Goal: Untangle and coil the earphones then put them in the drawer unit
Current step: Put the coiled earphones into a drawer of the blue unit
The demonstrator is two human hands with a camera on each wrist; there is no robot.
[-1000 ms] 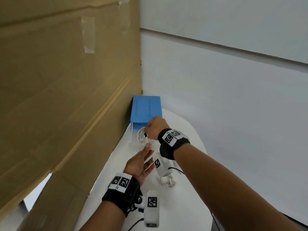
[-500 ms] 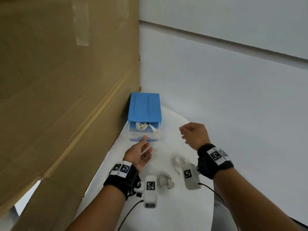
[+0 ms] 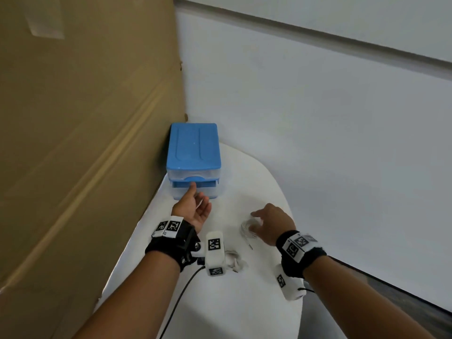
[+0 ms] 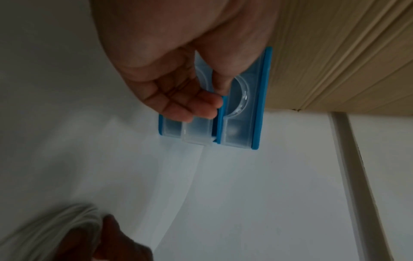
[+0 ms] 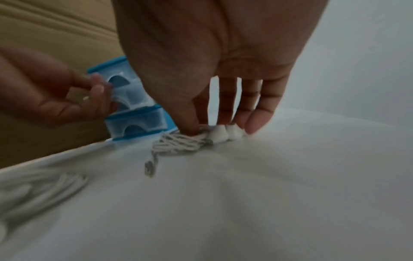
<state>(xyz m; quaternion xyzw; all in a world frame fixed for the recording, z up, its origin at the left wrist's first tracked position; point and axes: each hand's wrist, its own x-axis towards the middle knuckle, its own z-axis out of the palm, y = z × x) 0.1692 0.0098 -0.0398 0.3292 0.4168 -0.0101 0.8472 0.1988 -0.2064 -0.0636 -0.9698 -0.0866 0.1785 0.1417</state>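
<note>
The blue drawer unit (image 3: 193, 148) (image 4: 257, 106) (image 5: 136, 123) stands at the back of the white table against the cardboard. My left hand (image 3: 199, 195) (image 4: 210, 98) (image 5: 93, 91) touches its clear drawer front with thumb and straight fingers; that drawer sticks out only slightly. A coil of white earphones (image 3: 245, 230) (image 5: 178, 143) lies on the table to the right. My right hand (image 3: 256, 221) (image 5: 208, 121) is down on it, thumb on the cable and fingertips behind the earbuds, pinching the coil.
A second coil of white earphones (image 3: 233, 261) (image 5: 44, 189) lies beside my left wrist. A tall cardboard wall (image 3: 85, 143) borders the left. The round white table (image 3: 244, 302) ends a short way right of my right hand.
My right hand left a coil in the open drawer, drew back and came down on another coil. My left hand pushed the drawer almost fully in.
</note>
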